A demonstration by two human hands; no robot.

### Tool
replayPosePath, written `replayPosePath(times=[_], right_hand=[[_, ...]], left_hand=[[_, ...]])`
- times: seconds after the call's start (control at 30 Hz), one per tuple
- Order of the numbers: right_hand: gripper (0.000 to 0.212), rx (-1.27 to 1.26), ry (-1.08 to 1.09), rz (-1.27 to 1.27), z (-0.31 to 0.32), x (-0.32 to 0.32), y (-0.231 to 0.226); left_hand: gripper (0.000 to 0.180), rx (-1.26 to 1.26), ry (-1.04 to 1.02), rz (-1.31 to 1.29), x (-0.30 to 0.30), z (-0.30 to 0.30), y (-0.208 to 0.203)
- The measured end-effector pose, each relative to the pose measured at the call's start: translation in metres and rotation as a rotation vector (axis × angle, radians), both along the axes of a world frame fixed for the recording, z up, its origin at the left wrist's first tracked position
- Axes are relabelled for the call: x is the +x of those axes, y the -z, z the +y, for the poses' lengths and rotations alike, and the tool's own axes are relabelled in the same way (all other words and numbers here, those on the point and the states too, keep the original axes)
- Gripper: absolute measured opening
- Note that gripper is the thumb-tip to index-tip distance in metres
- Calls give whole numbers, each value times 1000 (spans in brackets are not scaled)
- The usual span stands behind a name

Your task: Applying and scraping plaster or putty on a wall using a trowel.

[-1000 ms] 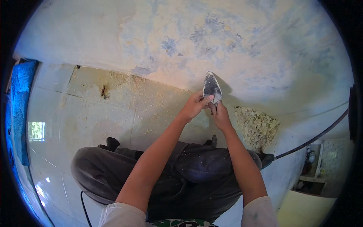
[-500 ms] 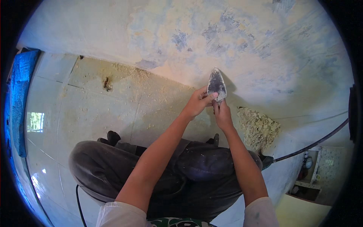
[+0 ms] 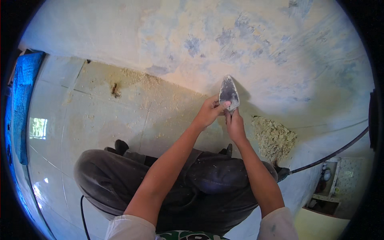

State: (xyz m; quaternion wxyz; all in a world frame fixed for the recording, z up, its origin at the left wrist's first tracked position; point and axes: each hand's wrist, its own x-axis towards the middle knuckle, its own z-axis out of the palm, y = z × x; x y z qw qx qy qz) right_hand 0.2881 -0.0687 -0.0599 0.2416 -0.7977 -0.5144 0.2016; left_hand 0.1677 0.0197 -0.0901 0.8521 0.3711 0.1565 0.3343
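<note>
Between my hands is a pointed trowel (image 3: 229, 90), its grey blade crusted pale along the edges and its tip toward the wall. My right hand (image 3: 235, 125) wraps the handle below the blade, most of which the fingers hide. On the blade's lower part lies the thumb of my left hand (image 3: 209, 111), with the other fingers behind its left edge. Beyond the blade stands the wall (image 3: 172, 40), scraped to patches of blue, grey and cream.
A heap of paint flakes (image 3: 274, 138) lies right of my hands by the wall. Chips and dust litter the tiled floor (image 3: 108, 108). A dark hose (image 3: 332, 153) runs at the right, beside my knee. Something blue and wrapped (image 3: 28, 88) stands far left.
The trowel and both hands stay almost in place, with the grip unchanged. The whole view has shifted very slightly.
</note>
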Motion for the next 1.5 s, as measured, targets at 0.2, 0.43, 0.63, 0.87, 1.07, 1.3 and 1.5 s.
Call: replayPosePath(times=[0.2,0.43,0.63,0.87,1.07,1.3,1.5], right_hand=[[31,40,-23,-29,5,-2,-3],[31,-17,27,41,5,-3,0],[33,-65,9,68,-6,0,14],[43,-225,-56,153,1,6,11],[70,-437,-316,272,-10,-15,-57],[81,40,-612,868,-38,-52,-159],[25,586,-693,-49,-10,-114,-179]], left_hand=[[37,-73,27,175,-1,0,-1],[36,-5,5,10,-5,4,-6],[37,-71,5,130,-6,-8,2],[35,2,-78,135,-12,-6,11],[39,-186,-151,277,-44,-7,-12],[32,-599,-234,180,-82,-7,-47],[31,-460,-117,233,-121,-8,-78]])
